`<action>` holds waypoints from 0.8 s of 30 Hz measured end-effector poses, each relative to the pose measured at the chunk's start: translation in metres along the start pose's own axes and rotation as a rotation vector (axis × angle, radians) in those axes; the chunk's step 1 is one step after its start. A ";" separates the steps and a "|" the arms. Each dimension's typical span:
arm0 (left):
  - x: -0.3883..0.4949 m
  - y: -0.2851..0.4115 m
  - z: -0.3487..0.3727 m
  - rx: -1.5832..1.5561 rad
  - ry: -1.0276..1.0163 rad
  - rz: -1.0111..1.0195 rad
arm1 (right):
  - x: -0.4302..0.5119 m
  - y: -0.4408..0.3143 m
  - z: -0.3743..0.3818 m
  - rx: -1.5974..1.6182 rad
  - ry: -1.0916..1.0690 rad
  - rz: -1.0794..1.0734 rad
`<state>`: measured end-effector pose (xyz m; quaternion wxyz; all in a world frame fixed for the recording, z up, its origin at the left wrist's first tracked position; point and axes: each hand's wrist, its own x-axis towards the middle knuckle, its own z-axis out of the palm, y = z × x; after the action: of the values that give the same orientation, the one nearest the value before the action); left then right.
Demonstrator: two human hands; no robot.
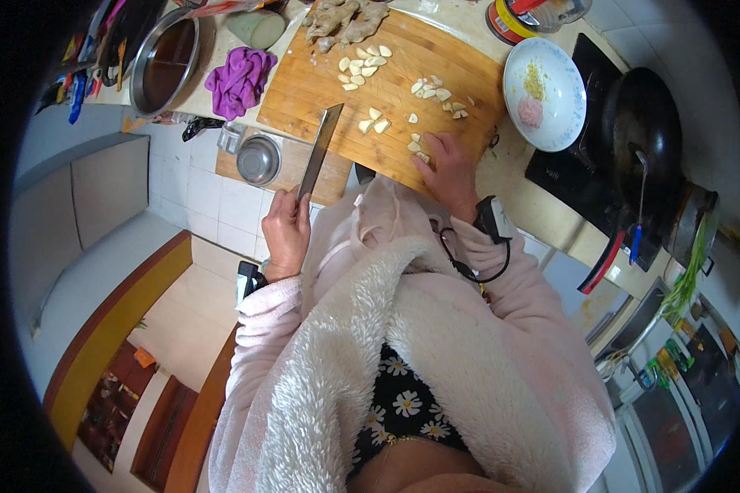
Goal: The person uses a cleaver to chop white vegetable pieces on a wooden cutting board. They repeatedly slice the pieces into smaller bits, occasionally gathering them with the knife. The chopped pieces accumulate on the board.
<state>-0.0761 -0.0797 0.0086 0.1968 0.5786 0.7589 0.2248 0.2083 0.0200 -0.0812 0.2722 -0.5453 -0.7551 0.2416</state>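
My left hand (285,229) grips the handle of a cleaver (319,151), its blade pointing up and away beside the near left edge of the wooden cutting board (320,80). On the board rests my right hand (451,169), low at the right, thumb and index finger apart beside a few pieces of garlic (414,146); whether they touch is unclear. Peeled garlic pieces lie in small groups: one group (361,66) at upper left, another (430,90) toward the right, and some larger pieces (375,121) near the middle. Ginger root (345,23) sits at the board's far edge.
Right of the board, a white bowl (555,92) holds minced yellowish and pink food. Beyond it a black wok (647,117) with a ladle stands on the cooktop (552,169). Leftward are a purple cloth (240,83), a steel basin (137,80) of dark liquid and a small metal bowl (259,160).
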 end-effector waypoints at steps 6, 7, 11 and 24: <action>-0.005 0.000 0.000 0.013 -0.018 -0.001 | -0.009 -0.018 0.029 0.053 -0.002 0.148; -0.005 -0.001 0.000 0.020 -0.034 -0.016 | -0.005 -0.021 0.034 0.088 -0.005 0.163; -0.008 -0.004 -0.002 -0.001 -0.017 -0.011 | 0.013 -0.034 0.049 0.115 0.009 0.151; -0.014 -0.016 -0.001 -0.040 0.011 -0.016 | 0.076 -0.057 0.094 0.087 0.108 0.121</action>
<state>-0.0855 -0.0968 0.0009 0.2060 0.5673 0.7598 0.2416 0.0855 0.0701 -0.1014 0.3209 -0.5898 -0.6939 0.2601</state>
